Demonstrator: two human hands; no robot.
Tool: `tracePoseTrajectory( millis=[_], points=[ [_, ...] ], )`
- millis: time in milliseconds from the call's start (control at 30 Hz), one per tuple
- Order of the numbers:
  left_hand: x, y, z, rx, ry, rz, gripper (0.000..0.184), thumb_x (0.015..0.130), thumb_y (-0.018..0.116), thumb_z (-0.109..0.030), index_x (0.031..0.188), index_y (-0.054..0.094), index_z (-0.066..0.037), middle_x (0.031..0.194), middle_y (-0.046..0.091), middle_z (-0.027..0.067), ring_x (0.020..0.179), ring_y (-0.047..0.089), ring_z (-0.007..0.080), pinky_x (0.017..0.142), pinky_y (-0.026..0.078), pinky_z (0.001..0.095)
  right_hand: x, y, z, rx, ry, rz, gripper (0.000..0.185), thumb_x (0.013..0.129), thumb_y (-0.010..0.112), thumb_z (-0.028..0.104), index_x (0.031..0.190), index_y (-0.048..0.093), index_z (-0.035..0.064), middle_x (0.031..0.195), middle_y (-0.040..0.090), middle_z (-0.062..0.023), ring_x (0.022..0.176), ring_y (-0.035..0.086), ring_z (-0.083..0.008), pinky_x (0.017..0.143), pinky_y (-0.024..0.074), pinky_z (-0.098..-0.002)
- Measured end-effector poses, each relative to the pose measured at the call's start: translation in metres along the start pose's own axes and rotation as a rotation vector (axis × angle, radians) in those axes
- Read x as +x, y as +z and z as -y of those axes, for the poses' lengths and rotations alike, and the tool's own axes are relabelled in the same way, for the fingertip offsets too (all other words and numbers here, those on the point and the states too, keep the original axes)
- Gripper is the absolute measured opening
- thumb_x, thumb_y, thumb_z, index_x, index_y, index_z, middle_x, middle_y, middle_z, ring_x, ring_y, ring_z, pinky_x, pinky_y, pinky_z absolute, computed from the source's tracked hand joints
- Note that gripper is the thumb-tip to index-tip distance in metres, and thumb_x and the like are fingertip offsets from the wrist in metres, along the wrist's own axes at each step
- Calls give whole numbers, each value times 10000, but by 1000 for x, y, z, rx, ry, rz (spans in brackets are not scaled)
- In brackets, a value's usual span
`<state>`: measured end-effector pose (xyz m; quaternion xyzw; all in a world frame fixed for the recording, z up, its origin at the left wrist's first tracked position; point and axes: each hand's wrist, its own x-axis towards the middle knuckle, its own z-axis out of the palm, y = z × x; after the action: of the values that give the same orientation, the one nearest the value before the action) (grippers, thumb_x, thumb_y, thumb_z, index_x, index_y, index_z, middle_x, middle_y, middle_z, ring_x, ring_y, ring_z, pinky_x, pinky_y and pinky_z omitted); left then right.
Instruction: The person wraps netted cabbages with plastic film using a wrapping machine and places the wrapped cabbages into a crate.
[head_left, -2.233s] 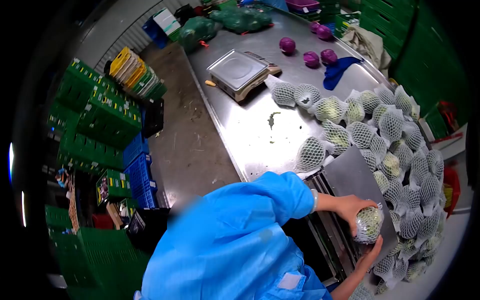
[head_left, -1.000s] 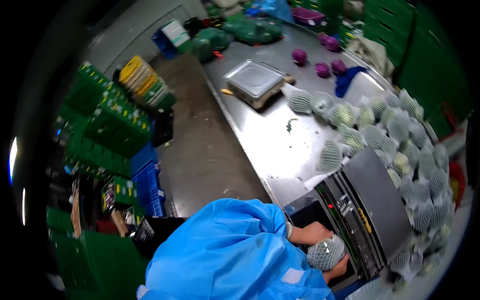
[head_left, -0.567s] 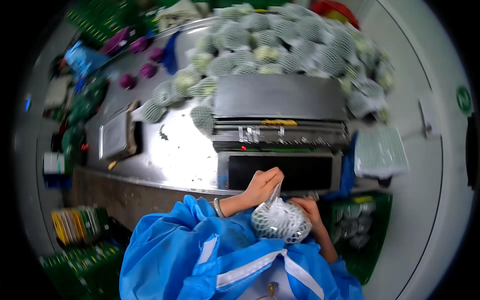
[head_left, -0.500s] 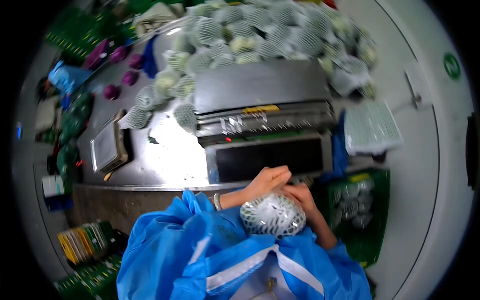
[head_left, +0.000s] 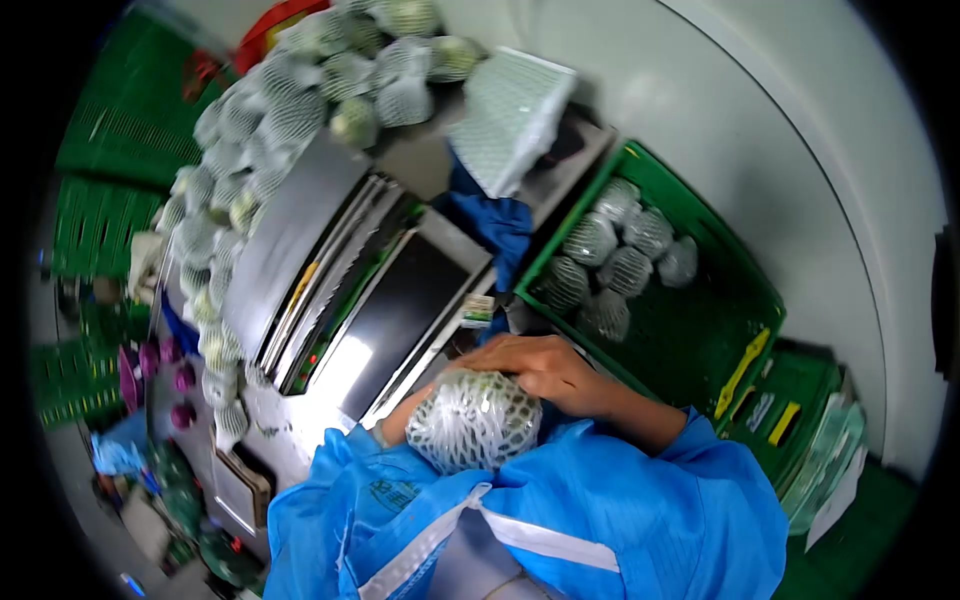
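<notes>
Broadly, a pale grey wall [head_left: 800, 130] takes up the upper right of my head view, and the wearer's blue coat [head_left: 690, 510] spreads along the bottom. Next in size I have the metal table [head_left: 300, 440], its bare, bright part showing left of centre, and a green crate [head_left: 700, 335] on the right with several netted, film-wrapped pieces [head_left: 627, 270] gathered toward one end. Between table and crate stands a machine [head_left: 410, 300] with a black plate and a grey cover, tilted from where I look. Beyond that cover I see a heap of netted produce [head_left: 290, 100] running up to the top edge. A pale green slab in film [head_left: 513, 115] lies near the crate, with a blue cloth [head_left: 495, 225] just beside it.

Nearer, the netted ball [head_left: 475, 425], glossy with clear film, sits in front of the coat, below the machine's near edge. I read the right hand [head_left: 545, 368] as clasped over its upper right side, thumb against the film. The left hand [head_left: 405, 415] meets its left side, mostly hidden, so I cannot tell how those fingers are set. Smallest, purple heads [head_left: 183, 415] dot the far left.
</notes>
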<state>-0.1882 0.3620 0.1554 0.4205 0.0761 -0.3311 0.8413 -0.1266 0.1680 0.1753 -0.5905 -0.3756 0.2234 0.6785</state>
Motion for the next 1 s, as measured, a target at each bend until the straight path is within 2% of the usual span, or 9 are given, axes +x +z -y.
tracePoseTrajectory(
  millis=[67,100,133,233,367,433,533,767,1000],
  points=[
    [25,13,-2,215,90,-116,317,984,585,-200,1230,511,-15,1125,576,98,1016,620,179,845,541,284,-31,-12,19,137,147,-99,498,866,695,283,1275,597,18,1250,618,-189,1147,593,-300,992,454,-387],
    [42,12,-11,-275,153,106,451,998,549,-302,1338,433,-30,1319,488,163,1140,591,248,925,531,329,-41,-22,27,201,205,-136,530,854,711,287,1292,583,18,1279,604,-192,1191,572,-296,1021,437,-387],
    [35,20,-22,-83,-67,-184,616,1000,436,-505,1428,377,-65,1441,427,171,1257,523,288,1025,467,401,-52,-33,24,122,272,-183,564,843,722,276,1316,555,18,1298,590,-191,1205,561,-294,1028,431,-387],
    [53,6,2,-157,-273,-25,808,960,253,-672,1530,218,-100,1553,311,132,1407,347,299,1158,284,464,-100,-55,-5,-102,468,-391,713,790,771,187,1409,445,48,1370,528,-171,1241,521,-296,1060,404,-390],
    [141,71,23,35,-135,-69,605,1020,390,-417,1514,247,-98,1475,377,128,1342,402,281,1129,307,420,-138,-86,-9,98,450,-976,801,744,798,143,1429,390,63,1367,503,-138,1223,513,-280,1055,403,-377],
    [181,77,55,402,-20,176,648,993,449,-370,1530,216,-91,1528,271,140,1413,273,255,1152,236,370,-156,-95,-21,-84,421,-1054,818,721,810,130,1421,391,62,1348,502,-129,1215,509,-268,1046,409,-371],
    [216,91,73,1045,218,219,721,959,581,-330,1523,216,-69,1516,295,142,1382,315,258,1136,265,378,-225,-140,-72,312,609,-1279,871,675,840,237,1400,400,42,1337,504,-147,1229,501,-265,1034,408,-360],
    [197,44,52,657,27,-124,266,931,648,-207,1088,647,8,899,682,93,844,636,139,789,512,295,-309,-205,-247,-686,941,-1108,975,607,892,379,1372,424,-4,1360,482,-208,1251,472,-334,1062,374,-406],
    [111,0,14,886,50,-132,233,954,624,-195,1130,634,-42,994,681,90,934,643,165,835,501,319,-321,-227,-268,-498,945,-981,1032,669,870,281,1449,273,-34,1436,379,-221,1331,380,-340,1120,299,-419]
  ],
)
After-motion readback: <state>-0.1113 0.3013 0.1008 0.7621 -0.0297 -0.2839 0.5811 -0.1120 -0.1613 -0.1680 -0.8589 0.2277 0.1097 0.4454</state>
